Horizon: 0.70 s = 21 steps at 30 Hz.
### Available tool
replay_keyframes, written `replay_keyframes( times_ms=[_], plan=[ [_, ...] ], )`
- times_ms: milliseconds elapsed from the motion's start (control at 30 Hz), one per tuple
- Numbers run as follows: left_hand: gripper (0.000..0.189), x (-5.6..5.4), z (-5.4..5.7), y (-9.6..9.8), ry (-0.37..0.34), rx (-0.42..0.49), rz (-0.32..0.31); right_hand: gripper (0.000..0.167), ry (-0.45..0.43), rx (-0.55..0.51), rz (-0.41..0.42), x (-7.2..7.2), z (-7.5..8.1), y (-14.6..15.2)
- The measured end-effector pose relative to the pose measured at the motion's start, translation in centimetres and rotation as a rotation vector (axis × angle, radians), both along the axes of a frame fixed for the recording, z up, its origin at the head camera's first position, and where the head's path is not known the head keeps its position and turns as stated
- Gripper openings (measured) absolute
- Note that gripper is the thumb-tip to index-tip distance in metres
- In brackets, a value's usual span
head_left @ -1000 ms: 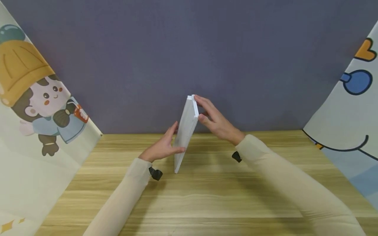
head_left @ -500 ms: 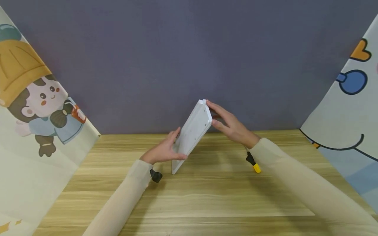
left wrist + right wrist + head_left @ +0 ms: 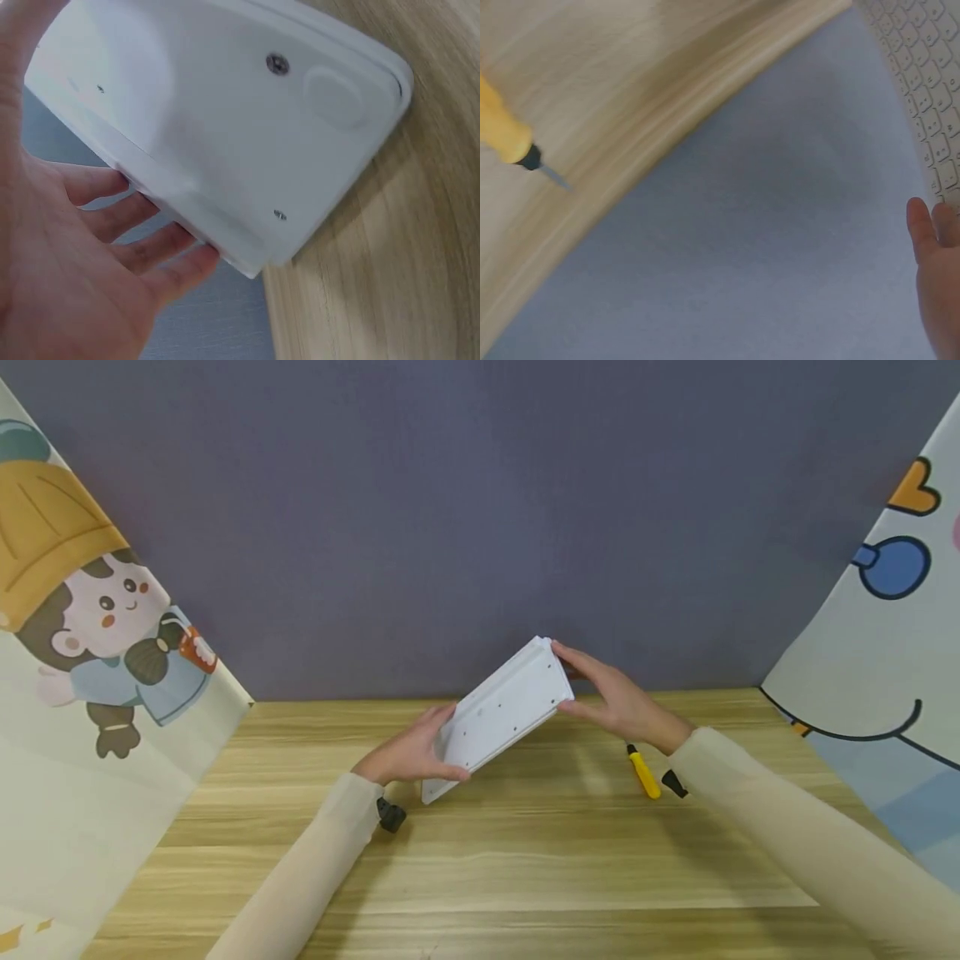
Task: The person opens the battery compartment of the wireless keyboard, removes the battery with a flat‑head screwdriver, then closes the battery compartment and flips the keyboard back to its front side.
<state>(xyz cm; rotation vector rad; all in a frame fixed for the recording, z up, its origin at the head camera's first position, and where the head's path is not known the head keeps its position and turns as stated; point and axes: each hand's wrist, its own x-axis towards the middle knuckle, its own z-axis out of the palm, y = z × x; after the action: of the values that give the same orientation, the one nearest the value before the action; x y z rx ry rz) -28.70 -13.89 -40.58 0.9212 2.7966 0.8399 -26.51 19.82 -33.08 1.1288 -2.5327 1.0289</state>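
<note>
I hold a white keyboard (image 3: 501, 718) tilted over the wooden table (image 3: 525, 860), its screwed underside facing me. My left hand (image 3: 411, 755) grips the lower left end, thumb on the underside and fingers behind; the corner there sits close to the tabletop. My right hand (image 3: 609, 697) holds the raised right end by its edge. The left wrist view shows the keyboard's underside (image 3: 225, 127) with two screws and a round foot, above my left hand (image 3: 67, 255). In the right wrist view the keyboard's keys (image 3: 930, 75) show above my right hand's fingertips (image 3: 930, 247).
A yellow-handled screwdriver (image 3: 643, 772) lies on the table under my right wrist, also seen as the screwdriver (image 3: 502, 131) in the right wrist view. A grey wall (image 3: 450, 510) stands behind. Cartoon-printed cloths hang at the left (image 3: 90, 652) and right (image 3: 885, 635).
The keyboard has swung from nearly upright to a low slant, its top end going right and down with my right hand. The screwdriver has come into view.
</note>
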Motion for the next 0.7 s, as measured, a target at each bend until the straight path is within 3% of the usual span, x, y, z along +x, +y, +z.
replay_keyframes(
  times_ms=[367,700],
  plan=[
    [0.118,0.2,-0.2,-0.3,0.037,-0.117,0.011,0.097,-0.082,0.145,-0.136,0.8,-2.8,1.1],
    [0.124,0.2,-0.7,-0.8,0.042,-0.201,0.013,0.093,-0.091,0.169,-0.141,1.0,-5.7,1.0]
  ],
)
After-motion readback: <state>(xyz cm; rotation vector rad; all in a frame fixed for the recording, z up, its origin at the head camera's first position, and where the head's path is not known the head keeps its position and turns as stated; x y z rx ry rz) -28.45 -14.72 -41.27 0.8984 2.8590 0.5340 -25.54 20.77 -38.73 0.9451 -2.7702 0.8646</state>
